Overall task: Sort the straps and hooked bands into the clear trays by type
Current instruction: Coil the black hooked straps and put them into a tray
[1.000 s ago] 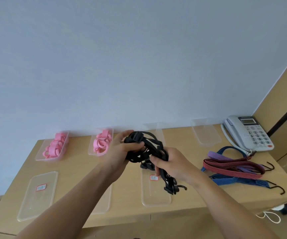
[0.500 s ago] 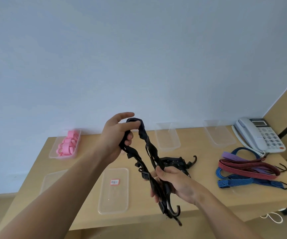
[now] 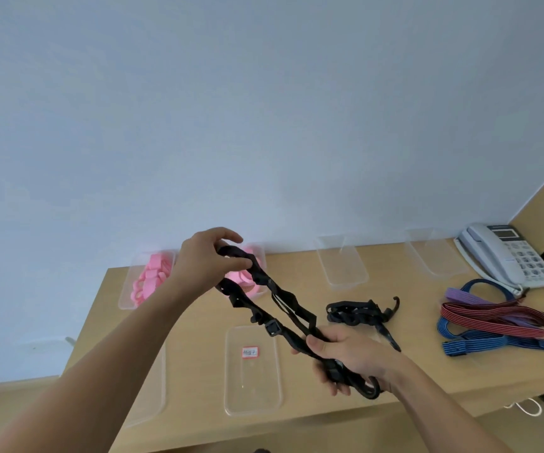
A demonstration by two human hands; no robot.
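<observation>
**Black strap held taut between both hands above the table**

The left hand [image 3: 211, 263], raised near the back of the table [image 3: 427, 289], pinches the upper loop of the black strap [image 3: 283, 305] between thumb and curled fingers. The right hand [image 3: 345, 358], lower and nearer the camera, has its fingers wrapped round the strap's other end, where a black hook [image 3: 372, 390] curves out below the palm. A buckle [image 3: 272, 329] sits partway along the strap. A second black bundle [image 3: 358, 313] with a hook lies on the table beyond the right hand. Pink bands [image 3: 148, 279] fill the clear tray at back left; two back trays [image 3: 340, 266] [image 3: 434, 256] hold nothing. The front tray [image 3: 252, 387] bears a red-bordered label [image 3: 250, 352], its writing too small to read. Red [image 3: 492, 318], blue [image 3: 479, 344] and purple [image 3: 460, 295] bands lie beside a telephone [image 3: 509, 256]
</observation>
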